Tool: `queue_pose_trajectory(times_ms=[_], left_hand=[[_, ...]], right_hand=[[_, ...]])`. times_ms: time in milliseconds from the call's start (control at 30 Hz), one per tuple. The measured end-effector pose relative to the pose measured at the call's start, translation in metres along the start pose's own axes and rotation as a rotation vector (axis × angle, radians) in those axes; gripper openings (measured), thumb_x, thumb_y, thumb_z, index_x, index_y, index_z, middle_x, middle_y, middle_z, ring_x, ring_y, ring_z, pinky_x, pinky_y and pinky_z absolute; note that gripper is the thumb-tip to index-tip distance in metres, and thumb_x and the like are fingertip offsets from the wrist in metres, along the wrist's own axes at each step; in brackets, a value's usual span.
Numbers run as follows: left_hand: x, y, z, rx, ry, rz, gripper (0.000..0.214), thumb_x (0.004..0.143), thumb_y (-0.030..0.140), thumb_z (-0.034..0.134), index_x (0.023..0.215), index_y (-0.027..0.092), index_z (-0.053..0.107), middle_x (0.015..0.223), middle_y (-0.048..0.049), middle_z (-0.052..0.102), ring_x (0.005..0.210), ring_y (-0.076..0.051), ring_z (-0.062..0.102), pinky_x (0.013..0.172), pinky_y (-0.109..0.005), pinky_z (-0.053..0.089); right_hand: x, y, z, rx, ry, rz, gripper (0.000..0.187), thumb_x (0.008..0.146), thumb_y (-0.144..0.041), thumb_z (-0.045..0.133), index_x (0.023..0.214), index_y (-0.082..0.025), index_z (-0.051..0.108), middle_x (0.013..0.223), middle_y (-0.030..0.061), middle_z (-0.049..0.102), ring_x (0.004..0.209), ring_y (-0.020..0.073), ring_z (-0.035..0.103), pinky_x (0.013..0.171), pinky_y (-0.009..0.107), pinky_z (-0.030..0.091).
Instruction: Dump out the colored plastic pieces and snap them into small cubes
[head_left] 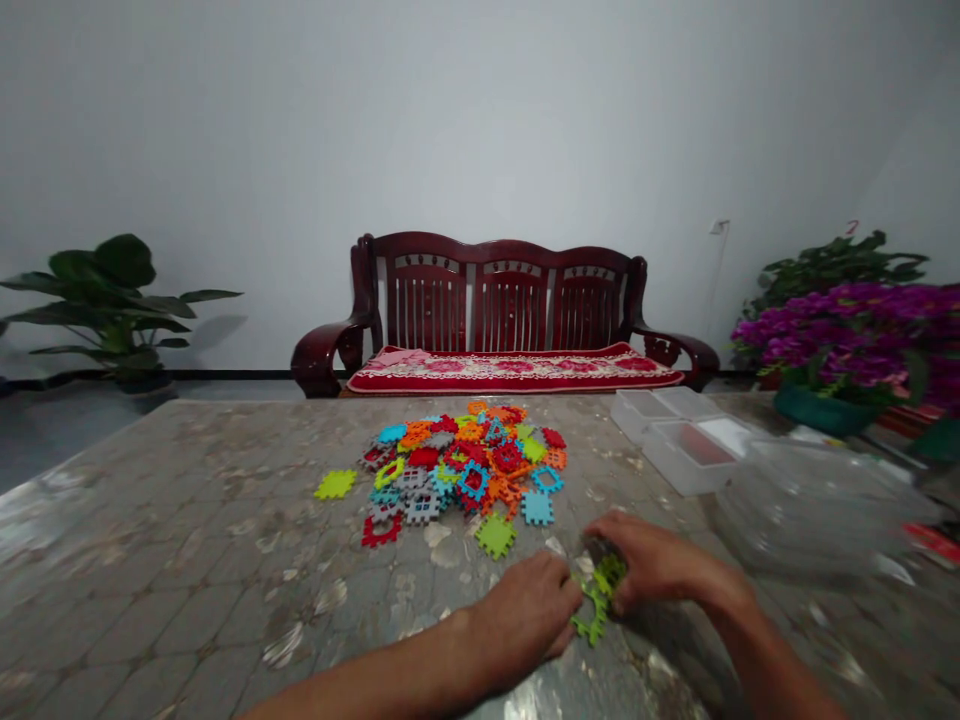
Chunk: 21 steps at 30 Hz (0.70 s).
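Both my hands rest on the table near its front edge, fingers curled around a cluster of green interlocking tiles [598, 592]. My left hand [525, 615] pinches the cluster's left side. My right hand [651, 562] grips its upper right side. Just beyond my hands lies a loose green tile [496, 536] and a blue tile [538, 508]. A heap of coloured tiles [465, 462] in red, orange, blue, grey and green spreads across the middle of the table. A lone green tile [335, 485] lies to the heap's left.
The stone-patterned table [187, 540] carries clear plastic boxes [686, 440] and a crumpled clear plastic bag [810, 500] at the right. Purple flowers in a green pot [832, 350] stand at far right. A dark wooden bench [502, 320] and a leafy plant [112, 300] stand behind.
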<state>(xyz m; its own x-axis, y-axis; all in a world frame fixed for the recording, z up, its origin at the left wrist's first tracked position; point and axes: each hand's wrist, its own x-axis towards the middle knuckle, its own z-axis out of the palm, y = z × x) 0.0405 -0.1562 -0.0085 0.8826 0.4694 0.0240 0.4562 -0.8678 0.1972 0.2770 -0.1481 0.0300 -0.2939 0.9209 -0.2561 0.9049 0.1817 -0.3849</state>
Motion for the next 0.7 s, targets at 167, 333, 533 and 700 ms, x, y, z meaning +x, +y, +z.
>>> queue_pose_trajectory(times_ms=[167, 333, 533, 700], left_hand=[[-0.016, -0.006, -0.001, -0.075, 0.104, -0.164, 0.011, 0.09, 0.019, 0.059, 0.102, 0.021, 0.059, 0.112, -0.0074, 0.063, 0.106, -0.022, 0.057, 0.09, -0.033, 0.05], [-0.032, -0.038, -0.022, -0.099, 0.401, -0.248, 0.015, 0.089, 0.012, 0.057, 0.1, 0.021, 0.061, 0.113, -0.0071, 0.063, 0.107, -0.02, 0.059, 0.095, -0.033, 0.051], [-0.044, -0.107, -0.061, 0.005, 0.78, -0.49, 0.016, 0.09, 0.021, 0.06, 0.105, 0.021, 0.067, 0.13, -0.0118, 0.06, 0.125, -0.026, 0.058, 0.108, -0.043, 0.048], [-0.091, -0.155, -0.059, 0.123, 0.935, -0.801, 0.036, 0.096, 0.035, 0.052, 0.124, 0.017, 0.066, 0.142, -0.018, 0.057, 0.135, -0.032, 0.053, 0.114, -0.05, 0.042]], right_hand=[[-0.013, -0.004, 0.03, -0.088, 0.131, -0.026, 0.05, 0.057, -0.009, 0.06, 0.105, -0.019, 0.069, 0.111, 0.009, 0.063, 0.104, 0.026, 0.058, 0.09, 0.034, 0.044], [0.013, -0.009, 0.019, -0.009, 0.228, -0.041, 0.042, 0.057, -0.011, 0.063, 0.097, -0.02, 0.07, 0.1, 0.0064, 0.066, 0.096, 0.0239, 0.059, 0.084, 0.031, 0.045], [0.093, -0.038, -0.03, 0.194, 0.53, -0.171, 0.054, 0.067, -0.03, 0.073, 0.12, -0.018, 0.068, 0.117, 0.0094, 0.068, 0.108, 0.0258, 0.062, 0.095, 0.037, 0.049], [0.139, -0.007, -0.022, 0.325, 0.782, -0.035, 0.052, 0.082, -0.043, 0.061, 0.125, -0.016, 0.066, 0.128, 0.0152, 0.067, 0.12, 0.0286, 0.06, 0.105, 0.043, 0.046]])
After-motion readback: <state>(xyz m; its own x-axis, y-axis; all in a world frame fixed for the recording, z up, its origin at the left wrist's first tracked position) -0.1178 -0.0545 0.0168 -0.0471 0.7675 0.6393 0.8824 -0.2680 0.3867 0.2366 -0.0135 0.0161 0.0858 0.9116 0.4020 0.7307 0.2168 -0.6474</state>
